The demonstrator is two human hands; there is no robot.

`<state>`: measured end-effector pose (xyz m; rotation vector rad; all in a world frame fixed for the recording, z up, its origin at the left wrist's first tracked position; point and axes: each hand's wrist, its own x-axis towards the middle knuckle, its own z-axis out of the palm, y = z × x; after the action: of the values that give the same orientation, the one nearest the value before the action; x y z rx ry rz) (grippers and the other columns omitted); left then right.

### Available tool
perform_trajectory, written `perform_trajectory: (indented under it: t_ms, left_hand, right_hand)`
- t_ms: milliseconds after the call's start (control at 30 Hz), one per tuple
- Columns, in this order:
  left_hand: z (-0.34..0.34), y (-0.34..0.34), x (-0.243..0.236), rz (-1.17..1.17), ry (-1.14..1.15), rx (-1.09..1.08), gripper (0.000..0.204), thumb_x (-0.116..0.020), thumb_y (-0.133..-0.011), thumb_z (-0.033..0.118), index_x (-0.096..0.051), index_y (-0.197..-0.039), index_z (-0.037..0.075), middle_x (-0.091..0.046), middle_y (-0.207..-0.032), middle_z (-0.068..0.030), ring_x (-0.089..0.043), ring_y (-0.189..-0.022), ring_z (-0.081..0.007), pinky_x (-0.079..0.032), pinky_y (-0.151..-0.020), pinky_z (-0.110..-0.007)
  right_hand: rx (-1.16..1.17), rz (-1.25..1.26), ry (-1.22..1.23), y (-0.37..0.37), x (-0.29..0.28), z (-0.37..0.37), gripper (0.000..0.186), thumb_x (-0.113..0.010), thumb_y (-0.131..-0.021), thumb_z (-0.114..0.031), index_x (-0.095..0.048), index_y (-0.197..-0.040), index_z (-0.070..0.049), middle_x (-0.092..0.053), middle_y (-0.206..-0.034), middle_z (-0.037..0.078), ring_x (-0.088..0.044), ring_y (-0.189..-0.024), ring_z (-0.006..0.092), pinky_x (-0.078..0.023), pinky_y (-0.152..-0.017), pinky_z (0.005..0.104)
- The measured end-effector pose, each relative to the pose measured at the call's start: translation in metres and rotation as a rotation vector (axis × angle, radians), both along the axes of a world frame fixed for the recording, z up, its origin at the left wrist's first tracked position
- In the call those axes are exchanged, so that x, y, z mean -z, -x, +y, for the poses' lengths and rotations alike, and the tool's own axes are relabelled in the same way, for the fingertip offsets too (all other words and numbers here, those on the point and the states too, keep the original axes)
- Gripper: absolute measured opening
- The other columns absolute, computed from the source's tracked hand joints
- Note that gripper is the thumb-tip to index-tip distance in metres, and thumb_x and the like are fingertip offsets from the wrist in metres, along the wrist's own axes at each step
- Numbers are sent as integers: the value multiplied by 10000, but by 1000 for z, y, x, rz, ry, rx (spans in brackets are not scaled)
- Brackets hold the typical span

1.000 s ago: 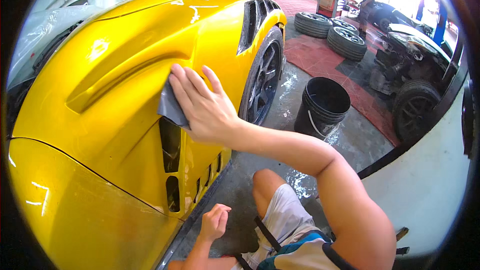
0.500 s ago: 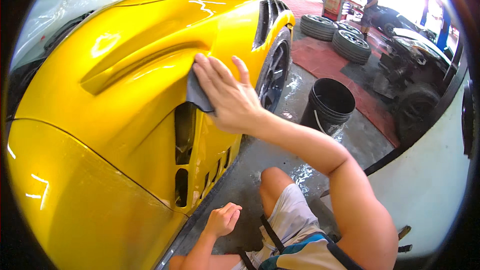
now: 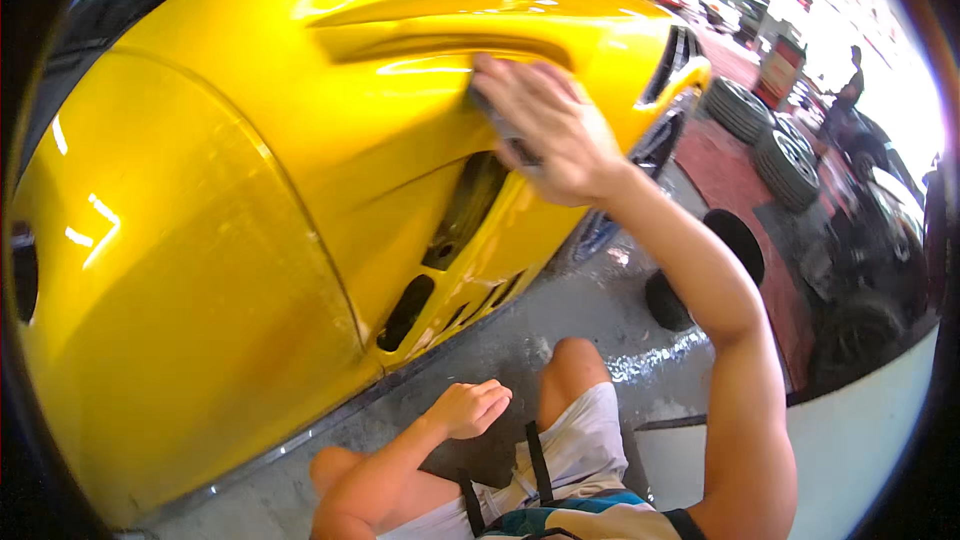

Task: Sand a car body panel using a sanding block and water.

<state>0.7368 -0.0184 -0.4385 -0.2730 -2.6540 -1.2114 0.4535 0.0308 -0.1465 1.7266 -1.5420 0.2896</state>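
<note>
My right hand (image 3: 550, 130), somewhat blurred, reaches across to the yellow car's front fender (image 3: 390, 145). Its fingers lie over a thin grey sheet (image 3: 486, 105), which looks like sandpaper, and press it to the bodywork just below a long sculpted crease. Most of the sheet is hidden under the palm and fingers. Below it, a dark vent opening (image 3: 465, 212) cuts into the fender. My left hand (image 3: 470, 409) hovers above my lap in a loose fist, touching nothing on the car; I see nothing in it.
A black bucket (image 3: 738, 240) stands on the wet floor beyond my right forearm. Farther back are several loose wheels (image 3: 785, 168), a red cabinet (image 3: 780, 72), a person (image 3: 852, 80) and another car (image 3: 870, 240). A pale curved panel (image 3: 800, 470) lies close at my right.
My view has turned and tilted, so the car appears shifted right. My right hand stays on the fender with the grey sheet, now nearer the crease. My left hand keeps its loose fist.
</note>
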Motion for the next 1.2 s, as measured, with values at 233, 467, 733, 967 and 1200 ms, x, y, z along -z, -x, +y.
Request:
perform_trajectory:
  t_ms: [233, 467, 733, 967, 1200]
  left_hand:
    - [5, -19, -16, 30, -31, -99, 220, -543, -1029, 244, -682, -1046, 74, -690, -978, -109, -700, -837, -350, -564, -693, -454]
    - [-9, -31, -12, -43, 108, -96, 235, -519, -1039, 255, -678, -1068, 85, -692, -987, -108, -703, -848, -348, -570, -714, -448]
    - [-20, -31, -13, -93, 132, -66, 280, -491, -1055, 299, -677, -1113, 98, -703, -1028, -115, -700, -869, -365, -566, -733, -468]
    - [-23, -17, -10, -47, 135, -33, 300, -474, -1058, 316, -674, -1120, 100, -710, -1042, -115, -698, -892, -366, -567, -743, -469]
    - [-18, -11, -17, -2, 18, -35, 331, -450, -1070, 332, -665, -1110, 84, -702, -1039, -136, -693, -902, -383, -561, -765, -483]
  right_hand:
    - [-68, -10, -33, -21, -10, -10, 884, -725, -782, -268, -366, -1532, 32, -421, -1587, 170, -399, -1461, 321, -282, -1214, 468]
    - [162, 33, -12, 15, -1, 36, 864, -712, -798, -243, -359, -1550, -5, -386, -1622, 136, -379, -1478, 315, -277, -1209, 477]
    - [117, 49, -27, 6, 2, 25, 872, -662, -756, -148, -346, -1549, 28, -348, -1625, 220, -331, -1514, 350, -244, -1246, 474]
    - [-244, 41, -21, -66, -10, -66, 924, -664, -711, -168, -317, -1536, 59, -314, -1633, 244, -314, -1512, 411, -228, -1258, 502]
    - [-192, -62, 63, -105, 1, -81, 835, -576, -781, -210, -338, -1538, 51, -313, -1641, 235, -320, -1516, 399, -191, -1248, 553]
